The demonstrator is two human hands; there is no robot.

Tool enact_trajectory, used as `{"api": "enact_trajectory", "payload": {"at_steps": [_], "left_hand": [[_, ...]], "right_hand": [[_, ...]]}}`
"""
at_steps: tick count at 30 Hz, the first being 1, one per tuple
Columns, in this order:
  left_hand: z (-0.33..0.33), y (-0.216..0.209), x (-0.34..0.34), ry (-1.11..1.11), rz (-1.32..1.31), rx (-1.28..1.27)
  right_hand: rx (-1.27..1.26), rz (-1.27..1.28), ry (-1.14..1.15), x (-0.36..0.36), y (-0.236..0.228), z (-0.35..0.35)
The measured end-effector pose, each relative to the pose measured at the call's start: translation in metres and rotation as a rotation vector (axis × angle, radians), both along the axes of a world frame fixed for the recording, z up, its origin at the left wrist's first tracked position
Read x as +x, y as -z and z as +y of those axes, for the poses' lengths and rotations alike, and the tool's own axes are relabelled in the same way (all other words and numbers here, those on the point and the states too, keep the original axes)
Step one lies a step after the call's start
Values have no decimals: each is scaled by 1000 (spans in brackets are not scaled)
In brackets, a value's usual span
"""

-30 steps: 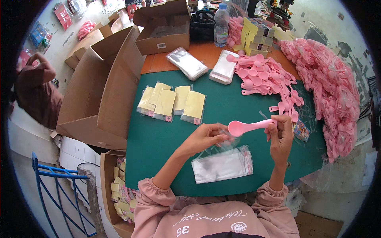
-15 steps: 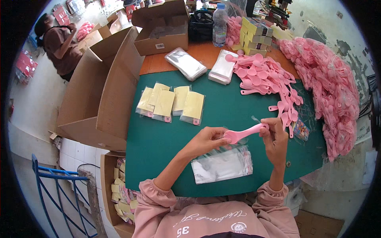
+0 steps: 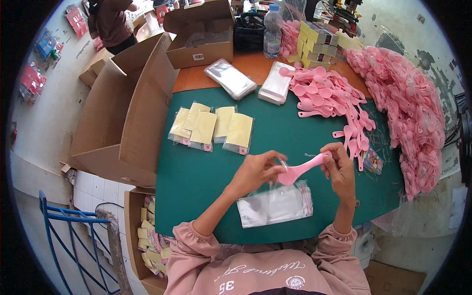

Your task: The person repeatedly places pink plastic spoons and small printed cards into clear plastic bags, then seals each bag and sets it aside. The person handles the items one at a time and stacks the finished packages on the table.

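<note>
Above the stack of clear bags (image 3: 275, 205), the right hand (image 3: 340, 169) gripped a pink spoon (image 3: 300, 170) by its handle while the left hand (image 3: 258, 169) pinched a clear bag (image 3: 281, 172) at the spoon's bowl.

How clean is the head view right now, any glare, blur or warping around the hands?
Head view: even daylight, soft shadows, and the left hand, right hand and pink spoon look sharp; the clear bags on the green mat catch mild glare; fisheye bends the big cardboard box and the table edges toward the dark rim.
</note>
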State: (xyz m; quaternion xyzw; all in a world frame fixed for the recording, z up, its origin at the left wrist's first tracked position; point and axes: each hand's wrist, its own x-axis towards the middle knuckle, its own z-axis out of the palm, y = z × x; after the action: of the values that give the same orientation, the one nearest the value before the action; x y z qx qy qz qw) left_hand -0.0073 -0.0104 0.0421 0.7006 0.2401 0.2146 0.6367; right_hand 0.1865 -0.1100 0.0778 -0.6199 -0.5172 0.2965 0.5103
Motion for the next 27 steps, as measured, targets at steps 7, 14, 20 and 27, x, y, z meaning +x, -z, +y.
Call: {"api": "enact_trajectory", "payload": {"at_steps": [7,14,20,27], "left_hand": [[5,13,-2,-143,201,22],[9,27,-2,-115,-153,-238],[11,27,-4,-67,-147,-372],[8,16,-3,-105,-53,-393]], "right_hand": [[54,-101,46,-6,6,3],[148,-230,225,-7,8,1],[256,-140,266,-10,8,-1],[246,-397,220,-11,7,-2]]}}
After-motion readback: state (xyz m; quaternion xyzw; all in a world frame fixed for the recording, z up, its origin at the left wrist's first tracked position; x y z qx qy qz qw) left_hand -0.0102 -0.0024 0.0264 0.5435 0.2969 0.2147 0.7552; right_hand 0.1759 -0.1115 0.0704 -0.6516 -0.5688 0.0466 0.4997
